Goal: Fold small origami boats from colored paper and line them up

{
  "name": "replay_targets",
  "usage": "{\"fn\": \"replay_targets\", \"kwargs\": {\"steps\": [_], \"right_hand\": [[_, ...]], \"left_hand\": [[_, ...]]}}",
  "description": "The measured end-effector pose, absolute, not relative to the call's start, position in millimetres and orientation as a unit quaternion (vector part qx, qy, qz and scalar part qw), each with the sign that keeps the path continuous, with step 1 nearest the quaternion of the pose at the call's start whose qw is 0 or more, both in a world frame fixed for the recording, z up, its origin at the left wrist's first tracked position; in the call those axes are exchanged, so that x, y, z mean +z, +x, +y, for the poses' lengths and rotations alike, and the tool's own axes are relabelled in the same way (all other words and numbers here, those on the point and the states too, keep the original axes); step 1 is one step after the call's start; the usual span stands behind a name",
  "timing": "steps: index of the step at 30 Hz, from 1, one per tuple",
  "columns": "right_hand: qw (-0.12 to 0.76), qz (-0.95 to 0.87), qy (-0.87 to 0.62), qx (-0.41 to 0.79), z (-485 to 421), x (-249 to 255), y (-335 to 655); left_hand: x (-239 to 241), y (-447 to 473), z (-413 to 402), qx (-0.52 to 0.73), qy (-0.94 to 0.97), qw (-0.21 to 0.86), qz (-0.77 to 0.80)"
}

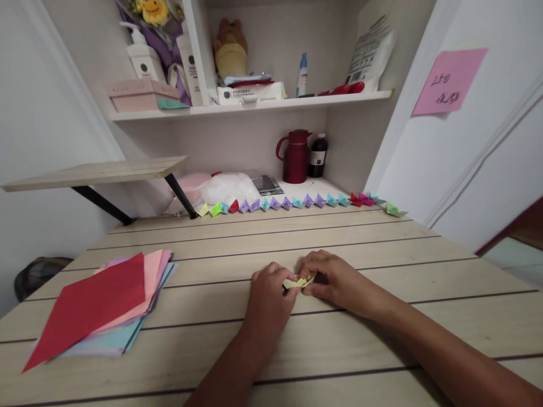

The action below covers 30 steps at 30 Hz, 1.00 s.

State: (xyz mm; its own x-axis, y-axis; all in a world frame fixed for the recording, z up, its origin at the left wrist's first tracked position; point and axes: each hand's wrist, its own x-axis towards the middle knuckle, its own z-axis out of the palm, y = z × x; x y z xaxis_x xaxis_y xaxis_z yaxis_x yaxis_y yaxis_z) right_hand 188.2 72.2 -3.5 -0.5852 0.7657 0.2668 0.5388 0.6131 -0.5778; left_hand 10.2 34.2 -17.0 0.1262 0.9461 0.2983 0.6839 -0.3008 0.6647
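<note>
A small piece of folded yellow paper (pixel 300 282) is held just above the middle of the wooden table (pixel 203 350). My left hand (pixel 271 291) pinches its left end between thumb and fingers. From the other side, my right hand (pixel 328 277) grips the right end the same way. The fingers of both hands nearly meet and cover parts of the paper, so its full shape is hidden. Along the table's far edge runs a row of small folded paper boats, among them a purple boat (pixel 287 203) and a green boat (pixel 394 210).
A stack of coloured paper sheets (pixel 93 305), red on top, lies at the left. Behind the boats stand a dark red jug (pixel 296 158) and a dark bottle (pixel 318 156). A small raised shelf (pixel 102 171) with black legs rises at the back left.
</note>
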Motion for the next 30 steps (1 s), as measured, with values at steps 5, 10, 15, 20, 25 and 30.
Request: {"fn": "replay_targets", "kwargs": {"steps": [5, 10, 15, 20, 25, 30], "right_hand": [[0.247, -0.862, -0.372, 0.242, 74.9, -3.3, 191.3], [0.253, -0.851, -0.369, 0.275, 76.5, -4.9, 193.4], [0.274, -0.843, -0.377, 0.269, 76.4, -7.9, 191.1], [0.299, -0.815, -0.392, 0.304, 72.1, -5.7, 186.9], [0.306, -0.739, -0.407, 0.44, 69.0, -4.0, 185.5], [0.32, -0.724, -0.406, 0.457, 68.5, -1.2, 185.1]], "left_hand": [[-18.4, 10.5, 33.6, 0.341, 0.731, 0.183, 0.562], [-18.3, 9.5, 33.0, 0.358, 0.724, 0.206, 0.552], [-17.2, 9.6, 33.0, 0.373, 0.718, 0.22, 0.545], [-14.5, 10.0, 31.8, 0.379, 0.724, 0.192, 0.544], [-11.7, 10.9, 31.2, 0.409, 0.716, 0.174, 0.539], [-11.9, 10.9, 32.3, 0.421, 0.706, 0.189, 0.537]]}}
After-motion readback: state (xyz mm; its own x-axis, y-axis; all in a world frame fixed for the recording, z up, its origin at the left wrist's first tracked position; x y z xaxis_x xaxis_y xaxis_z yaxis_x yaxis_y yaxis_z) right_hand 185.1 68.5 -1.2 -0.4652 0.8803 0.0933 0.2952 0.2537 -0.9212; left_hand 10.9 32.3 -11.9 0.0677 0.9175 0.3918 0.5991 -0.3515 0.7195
